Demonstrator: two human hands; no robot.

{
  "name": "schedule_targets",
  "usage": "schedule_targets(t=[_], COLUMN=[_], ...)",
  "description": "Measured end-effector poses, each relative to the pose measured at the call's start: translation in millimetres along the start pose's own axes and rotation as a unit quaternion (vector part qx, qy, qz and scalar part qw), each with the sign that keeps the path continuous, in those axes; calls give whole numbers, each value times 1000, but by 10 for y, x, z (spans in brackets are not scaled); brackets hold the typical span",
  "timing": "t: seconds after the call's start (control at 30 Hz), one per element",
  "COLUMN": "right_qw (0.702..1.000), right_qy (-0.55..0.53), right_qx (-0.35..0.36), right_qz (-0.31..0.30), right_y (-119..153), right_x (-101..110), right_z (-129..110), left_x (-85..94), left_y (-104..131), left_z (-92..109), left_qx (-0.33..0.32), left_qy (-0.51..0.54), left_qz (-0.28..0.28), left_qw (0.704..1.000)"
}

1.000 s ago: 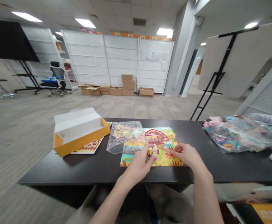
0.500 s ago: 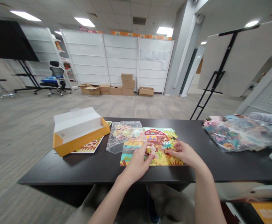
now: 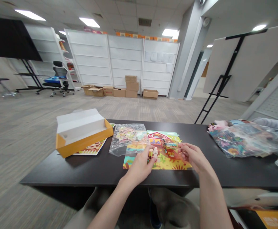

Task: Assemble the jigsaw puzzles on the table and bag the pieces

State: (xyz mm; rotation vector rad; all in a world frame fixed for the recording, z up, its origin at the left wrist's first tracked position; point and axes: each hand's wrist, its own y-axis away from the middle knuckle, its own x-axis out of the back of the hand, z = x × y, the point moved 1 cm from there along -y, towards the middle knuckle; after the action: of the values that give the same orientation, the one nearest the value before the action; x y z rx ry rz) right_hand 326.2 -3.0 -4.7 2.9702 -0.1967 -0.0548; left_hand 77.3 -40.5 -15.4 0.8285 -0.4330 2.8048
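A colourful farm picture board [image 3: 163,163] with a red barn lies on the black table. My left hand [image 3: 140,163] is closed on a small white animal piece [image 3: 155,152] over the board's middle. Just above the board's right part, my right hand [image 3: 191,156] pinches a small figure piece [image 3: 171,144] by its right edge; the piece is tilted. A clear plastic bag [image 3: 128,138] of colourful pieces overlaps the board's left side.
An open orange and white box [image 3: 84,138] rests at the table's left on a printed sheet [image 3: 94,149]. Plastic bags of colourful items [image 3: 244,138] lie at the right. The black table edge [image 3: 105,184] runs in front of me.
My right hand has lifted the figure piece off the board and tilted it, uncovering the picture beneath. My left hand has stayed nearly in place. The view has shifted slightly.
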Motion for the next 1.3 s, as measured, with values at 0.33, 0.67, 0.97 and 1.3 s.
schedule_targets(t=[0.33,0.67,0.97,1.3], right_qw=[990,988,975,934], right_qy=[138,140,134,293], right_qx=[14,68,67,186], right_qz=[0,-10,-166,-88], right_y=[51,100,195,138], right_x=[-38,19,-342,-463], right_z=[-45,-70,-120,-51], left_x=[2,-36,-100,36], left_y=[-49,-36,-115,-124], left_z=[-12,-6,-79,-92], left_qx=[6,8,85,78], left_qy=[50,124,365,381], left_qz=[43,42,2,59], left_qw=[998,991,927,919])
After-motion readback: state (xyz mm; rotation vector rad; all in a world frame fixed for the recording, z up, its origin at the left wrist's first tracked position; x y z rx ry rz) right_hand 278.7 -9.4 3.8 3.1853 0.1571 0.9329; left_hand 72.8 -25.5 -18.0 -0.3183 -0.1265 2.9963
